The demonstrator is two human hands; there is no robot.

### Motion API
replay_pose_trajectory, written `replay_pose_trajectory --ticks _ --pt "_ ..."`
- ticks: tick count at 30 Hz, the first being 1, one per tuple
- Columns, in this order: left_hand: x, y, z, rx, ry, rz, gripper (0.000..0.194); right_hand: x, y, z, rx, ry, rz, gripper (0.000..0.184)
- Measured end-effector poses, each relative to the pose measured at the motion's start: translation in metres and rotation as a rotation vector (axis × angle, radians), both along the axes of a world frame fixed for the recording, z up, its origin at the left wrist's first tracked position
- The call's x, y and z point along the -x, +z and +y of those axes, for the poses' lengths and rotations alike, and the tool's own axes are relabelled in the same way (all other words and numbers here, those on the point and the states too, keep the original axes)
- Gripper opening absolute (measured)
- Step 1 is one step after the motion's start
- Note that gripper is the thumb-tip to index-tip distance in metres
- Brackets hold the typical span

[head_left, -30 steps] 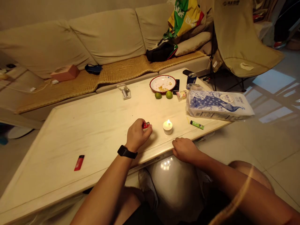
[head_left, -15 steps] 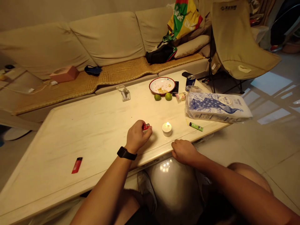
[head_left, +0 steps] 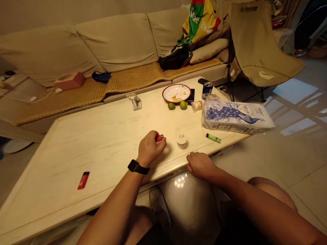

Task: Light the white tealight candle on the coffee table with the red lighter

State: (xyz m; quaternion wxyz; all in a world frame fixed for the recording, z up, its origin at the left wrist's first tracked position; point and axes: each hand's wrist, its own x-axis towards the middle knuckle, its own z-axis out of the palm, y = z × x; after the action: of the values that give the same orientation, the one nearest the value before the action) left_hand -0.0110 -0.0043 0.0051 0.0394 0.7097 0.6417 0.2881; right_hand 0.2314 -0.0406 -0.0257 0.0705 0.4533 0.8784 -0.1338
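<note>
My left hand (head_left: 150, 147), with a black watch on its wrist, is closed around a red lighter (head_left: 159, 137) whose metal end shows between thumb and fingers. Just right of it stands a short white candle (head_left: 182, 141) with no flame on it. At the table's front edge rests my right hand (head_left: 200, 164), its fingers curled in and nothing visible in them. A second red lighter (head_left: 83, 180) lies at the left of the table, and a green lighter (head_left: 214, 138) lies right of the candle.
On the pale table (head_left: 102, 136) are a plastic-wrapped pack (head_left: 236, 115), a red-rimmed plate (head_left: 176, 91), two green limes (head_left: 183, 105), a blue can (head_left: 207, 89) and a white folding stand (head_left: 135, 101). Behind are a sofa (head_left: 117, 41) and a folding chair (head_left: 255, 44).
The candle's flame has gone out, and the candle looks darker. Both hands have stayed in nearly the same place.
</note>
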Motion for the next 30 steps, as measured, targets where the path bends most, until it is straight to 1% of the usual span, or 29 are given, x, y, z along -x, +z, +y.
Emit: replay_pose_trajectory --ticks 5,8,11,16,19,24,30 --pt "-0.001 0.001 0.0 0.003 0.004 0.032 0.018 -0.001 -0.002 0.0 -0.025 0.007 0.022 0.025" --pt "-0.007 0.003 0.001 0.001 0.008 0.067 0.016 0.0 -0.002 0.0 -0.021 0.009 0.008 0.026" --pt "-0.02 0.004 0.003 0.004 -0.003 0.12 0.016 0.0 -0.001 0.0 -0.012 0.01 -0.006 0.027" --pt "-0.047 0.005 0.007 0.051 -0.082 0.196 0.018 0.0 0.002 0.0 -0.012 0.015 0.0 0.027" --pt "-0.057 0.005 0.011 0.083 -0.103 0.247 0.017 -0.001 0.002 -0.001 0.0 0.015 -0.008 0.028" --pt "-0.064 0.004 0.015 0.095 -0.121 0.297 0.013 -0.001 0.001 -0.001 -0.006 0.013 0.004 0.027" --pt "-0.067 0.004 0.017 0.098 -0.135 0.297 0.01 -0.001 0.0 -0.002 -0.006 0.003 0.014 0.027"
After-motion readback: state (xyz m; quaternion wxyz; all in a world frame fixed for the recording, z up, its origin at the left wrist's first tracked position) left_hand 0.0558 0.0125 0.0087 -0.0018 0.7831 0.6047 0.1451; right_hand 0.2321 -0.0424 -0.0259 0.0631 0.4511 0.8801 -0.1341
